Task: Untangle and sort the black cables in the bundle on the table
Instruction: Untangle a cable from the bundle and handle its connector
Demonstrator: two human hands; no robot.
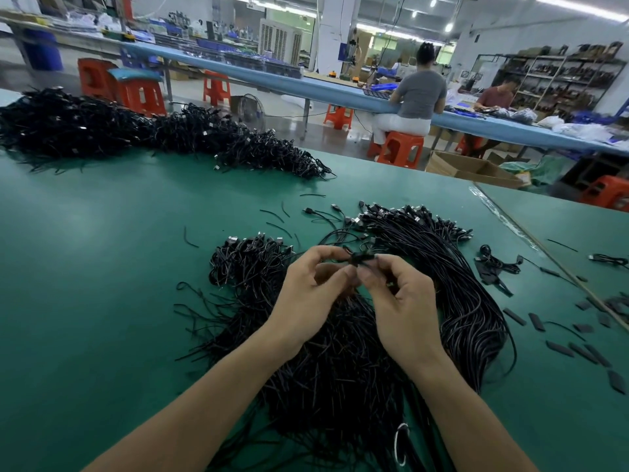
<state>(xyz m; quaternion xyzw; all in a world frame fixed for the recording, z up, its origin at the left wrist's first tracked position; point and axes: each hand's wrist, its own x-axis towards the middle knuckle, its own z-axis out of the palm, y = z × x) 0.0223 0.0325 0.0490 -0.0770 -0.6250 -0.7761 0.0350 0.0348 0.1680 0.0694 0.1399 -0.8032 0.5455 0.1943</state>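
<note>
A big bundle of black cables (340, 362) lies on the green table (102, 284) in front of me. Straighter cables with plug ends (452, 267) curve along its right side, and a tangled clump (245, 260) sits at its left. My left hand (306, 298) and my right hand (401, 301) are raised above the bundle, close together. Between their fingertips they pinch a small black cable piece (360, 257). How that piece joins the bundle is hidden by my fingers.
A long heap of black cables (143, 134) runs across the far left of the table. Short black sleeves (578, 349) and a small coiled cable (497, 264) lie scattered at the right. A seam strip (531, 240) crosses the table's right side. Orange stools and seated workers are beyond.
</note>
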